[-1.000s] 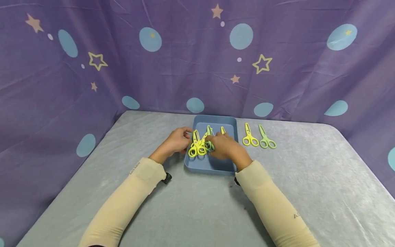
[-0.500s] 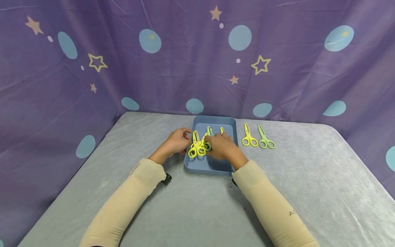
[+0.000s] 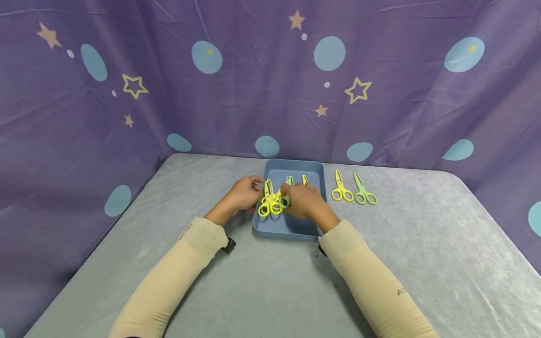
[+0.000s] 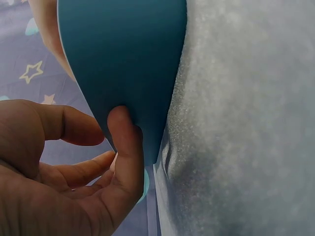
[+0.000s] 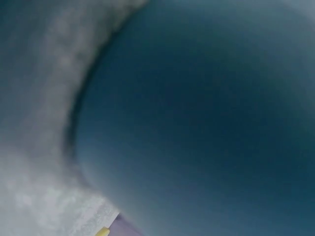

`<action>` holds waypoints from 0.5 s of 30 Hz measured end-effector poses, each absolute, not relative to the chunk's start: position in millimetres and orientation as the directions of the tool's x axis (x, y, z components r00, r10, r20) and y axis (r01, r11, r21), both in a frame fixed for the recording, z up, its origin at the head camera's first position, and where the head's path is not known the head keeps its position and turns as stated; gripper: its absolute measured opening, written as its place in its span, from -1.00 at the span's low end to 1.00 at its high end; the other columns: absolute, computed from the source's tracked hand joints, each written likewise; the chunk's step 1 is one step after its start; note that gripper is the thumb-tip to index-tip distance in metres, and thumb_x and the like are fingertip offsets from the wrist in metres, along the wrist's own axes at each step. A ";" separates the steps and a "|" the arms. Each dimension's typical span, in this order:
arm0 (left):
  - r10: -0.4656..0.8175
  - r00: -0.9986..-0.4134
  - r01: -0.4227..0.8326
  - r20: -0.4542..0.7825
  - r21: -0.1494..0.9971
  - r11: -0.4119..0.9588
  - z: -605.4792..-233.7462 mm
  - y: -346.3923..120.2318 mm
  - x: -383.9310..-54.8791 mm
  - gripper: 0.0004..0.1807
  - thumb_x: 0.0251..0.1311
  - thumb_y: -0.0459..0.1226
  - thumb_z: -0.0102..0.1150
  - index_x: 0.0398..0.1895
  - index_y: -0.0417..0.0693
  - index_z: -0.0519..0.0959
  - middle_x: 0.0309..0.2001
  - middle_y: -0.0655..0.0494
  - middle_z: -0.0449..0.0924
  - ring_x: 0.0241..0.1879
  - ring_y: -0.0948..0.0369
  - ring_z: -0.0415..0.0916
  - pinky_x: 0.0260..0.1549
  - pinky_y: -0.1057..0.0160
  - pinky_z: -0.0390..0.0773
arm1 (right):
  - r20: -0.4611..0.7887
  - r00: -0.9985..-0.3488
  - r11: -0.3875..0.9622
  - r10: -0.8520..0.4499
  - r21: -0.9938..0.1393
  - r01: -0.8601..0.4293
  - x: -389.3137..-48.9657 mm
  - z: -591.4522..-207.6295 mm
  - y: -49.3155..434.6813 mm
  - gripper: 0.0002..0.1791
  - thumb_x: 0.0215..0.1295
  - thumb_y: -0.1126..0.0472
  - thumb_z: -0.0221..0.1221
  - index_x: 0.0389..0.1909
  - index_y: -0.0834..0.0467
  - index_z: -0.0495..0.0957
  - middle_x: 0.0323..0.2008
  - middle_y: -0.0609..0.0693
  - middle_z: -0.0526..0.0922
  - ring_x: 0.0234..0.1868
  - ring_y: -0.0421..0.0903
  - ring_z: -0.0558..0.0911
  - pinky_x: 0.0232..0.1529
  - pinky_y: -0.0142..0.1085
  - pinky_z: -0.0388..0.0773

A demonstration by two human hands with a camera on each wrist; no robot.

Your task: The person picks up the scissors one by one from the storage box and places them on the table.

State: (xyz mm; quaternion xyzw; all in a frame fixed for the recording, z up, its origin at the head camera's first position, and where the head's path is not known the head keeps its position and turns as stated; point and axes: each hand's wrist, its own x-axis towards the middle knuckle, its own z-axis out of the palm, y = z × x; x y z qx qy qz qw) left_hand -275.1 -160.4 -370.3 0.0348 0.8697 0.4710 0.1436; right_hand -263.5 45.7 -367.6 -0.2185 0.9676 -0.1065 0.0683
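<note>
A blue tray (image 3: 270, 231) holds several small scissors. My left hand (image 3: 243, 193) is at the tray's left side. In the left wrist view its thumb (image 4: 125, 147) presses the outer wall (image 4: 123, 59) and other fingers reach the rim. Inside the tray, my right hand (image 3: 302, 199) pinches green scissors (image 3: 285, 202), partly hidden by its fingers. Overlapping yellow scissors (image 3: 269, 199) lie beside them on the left. One more yellow blade tip (image 3: 305, 179) shows behind my right hand. The tray wall (image 5: 206, 118) fills the right wrist view, blurred, hiding the fingers.
Right of the tray, yellow scissors (image 3: 341, 187) and green scissors (image 3: 364, 190) lie side by side on the grey-covered table (image 3: 262, 291). A purple patterned curtain (image 3: 262, 94) hangs along the back and left edges.
My right hand has shifted slightly left within the tray, and the green scissors at its fingertips have moved a little. My left hand has stayed at the tray's side.
</note>
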 end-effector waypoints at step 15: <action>0.193 -0.957 -0.076 -0.219 0.825 0.559 -370.0 -159.7 -276.1 -0.39 0.35 -0.38 0.03 0.49 -0.12 0.32 0.17 -0.15 0.37 -0.21 0.03 0.60 -0.39 0.04 0.73 | -0.097 -0.884 0.835 -0.457 -0.390 -0.389 -264.5 -361.0 51.5 -0.41 0.13 0.04 0.51 0.21 0.01 0.63 0.14 0.03 0.66 0.21 0.20 0.54 0.21 0.16 0.46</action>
